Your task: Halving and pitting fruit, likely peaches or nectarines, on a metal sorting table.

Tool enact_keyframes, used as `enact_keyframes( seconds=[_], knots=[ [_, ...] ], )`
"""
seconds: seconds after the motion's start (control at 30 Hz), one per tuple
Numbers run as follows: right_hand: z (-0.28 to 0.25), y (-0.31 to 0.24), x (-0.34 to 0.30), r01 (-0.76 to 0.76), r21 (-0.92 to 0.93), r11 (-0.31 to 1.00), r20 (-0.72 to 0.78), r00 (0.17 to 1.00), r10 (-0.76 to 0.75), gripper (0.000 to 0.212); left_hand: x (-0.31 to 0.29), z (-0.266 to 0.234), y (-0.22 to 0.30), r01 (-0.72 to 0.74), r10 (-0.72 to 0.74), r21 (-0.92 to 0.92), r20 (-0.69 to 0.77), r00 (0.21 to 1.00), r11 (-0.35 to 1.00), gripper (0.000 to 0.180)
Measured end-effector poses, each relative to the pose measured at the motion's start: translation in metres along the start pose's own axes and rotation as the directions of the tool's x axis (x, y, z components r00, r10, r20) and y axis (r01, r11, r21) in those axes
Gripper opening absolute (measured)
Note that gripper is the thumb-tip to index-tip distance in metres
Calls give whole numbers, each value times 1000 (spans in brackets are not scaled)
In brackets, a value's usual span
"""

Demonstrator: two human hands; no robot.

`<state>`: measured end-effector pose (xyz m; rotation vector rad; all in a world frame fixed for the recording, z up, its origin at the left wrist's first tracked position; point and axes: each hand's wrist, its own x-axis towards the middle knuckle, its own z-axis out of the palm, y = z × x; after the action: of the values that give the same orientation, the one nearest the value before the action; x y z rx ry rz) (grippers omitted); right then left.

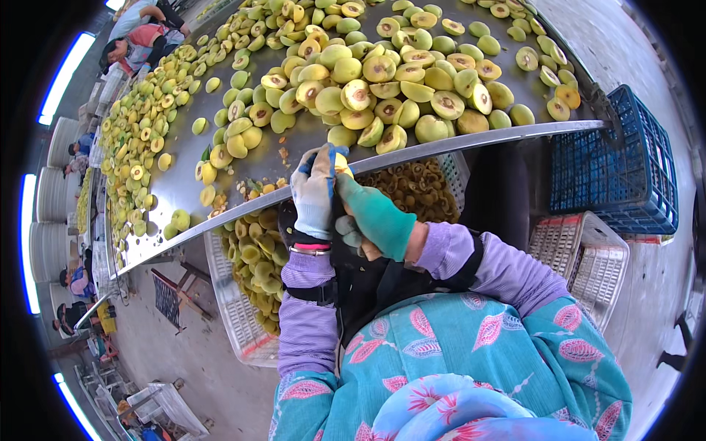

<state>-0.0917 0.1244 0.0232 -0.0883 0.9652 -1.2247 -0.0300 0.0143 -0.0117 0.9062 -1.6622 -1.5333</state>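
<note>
My left hand (312, 185), in a white glove with blue fingertips, is closed at the near edge of the metal table (268, 158). A small yellow piece of fruit (341, 165) shows between its fingertips and my right hand. My right hand (376, 218), in a green glove with grey fingers, presses against the left with its fingers curled in; whatever lies inside them is hidden. Just beyond both hands, a heap of halved yellow-green stone fruit (356, 95) covers the table, many with brown centres showing. Loose pits and scraps (257, 187) lie near the rim.
Below the table edge, a white crate (234, 312) holds fruit halves, and another (454, 170) holds brownish pieces. At right stand a blue crate (610, 173) and white crates (581, 250). A wooden stool (182, 294) is at lower left. Other people sit along the far left.
</note>
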Motion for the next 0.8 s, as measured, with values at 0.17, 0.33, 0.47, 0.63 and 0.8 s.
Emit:
enact_keyframes(
  seconds=[0.17,0.33,0.47,0.63,0.8],
  knots=[
    [2,18,12,-17,28,999,22,1000,16,44,-12,-10,-5,91,-74,-227,82,994,970,25],
    [5,7,18,-124,255,959,221,973,68,41,0,-22,-4,15,0,-169,91,996,985,23],
    [-10,6,14,264,-336,904,-123,940,-320,40,10,7,9,-369,313,270,229,922,889,23],
    [6,5,21,-153,201,968,145,981,125,58,14,-21,-15,31,-24,-74,94,995,997,21],
    [-35,27,44,-472,327,819,654,738,164,41,-23,-17,1,-31,32,-8,201,979,999,30]
  ],
)
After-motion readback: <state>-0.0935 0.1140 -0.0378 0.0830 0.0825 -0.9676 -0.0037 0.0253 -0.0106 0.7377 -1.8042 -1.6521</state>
